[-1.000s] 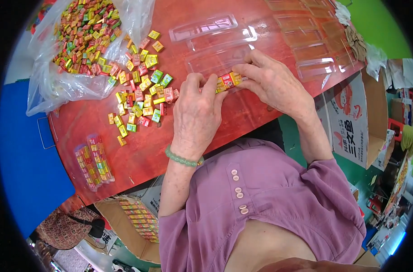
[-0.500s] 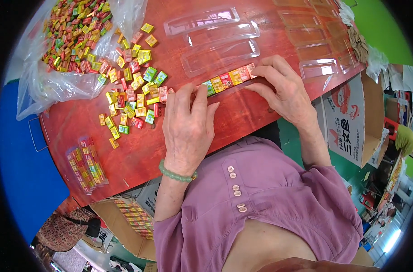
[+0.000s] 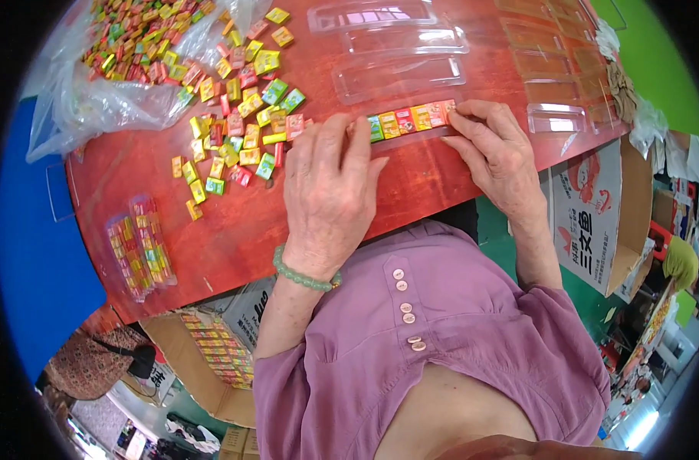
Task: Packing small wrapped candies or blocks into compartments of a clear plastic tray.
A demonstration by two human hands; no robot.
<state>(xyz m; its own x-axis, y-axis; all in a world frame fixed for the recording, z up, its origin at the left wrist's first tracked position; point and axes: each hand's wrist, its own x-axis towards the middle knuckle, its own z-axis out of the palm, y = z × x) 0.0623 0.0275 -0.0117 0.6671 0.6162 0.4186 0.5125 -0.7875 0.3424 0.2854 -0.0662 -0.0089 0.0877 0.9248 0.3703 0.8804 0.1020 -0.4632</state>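
Observation:
A short row of small candy boxes [image 3: 405, 121] in green, yellow, red and orange lies on the red table, squeezed end to end between my hands. My left hand [image 3: 330, 180], with a green bead bracelet at the wrist, has its fingers curled down at the row's left end and hides that end. At the right end, my right hand [image 3: 499, 149] pinches the last box between thumb and fingers. Just left of my left hand is a scattered pile of loose candy boxes [image 3: 250, 107].
A clear plastic bag [image 3: 119, 115] full of candy boxes lies at the far left. Empty clear trays [image 3: 399, 79] sit beyond the row, more trays [image 3: 556, 119] at the far right. Two filled trays [image 3: 152, 241] rest near the left edge. Cardboard boxes [image 3: 587, 218] stand beside the table.
The view has shifted, so the table and trays sit higher and further right. Both hands keep their places at the ends of the row.

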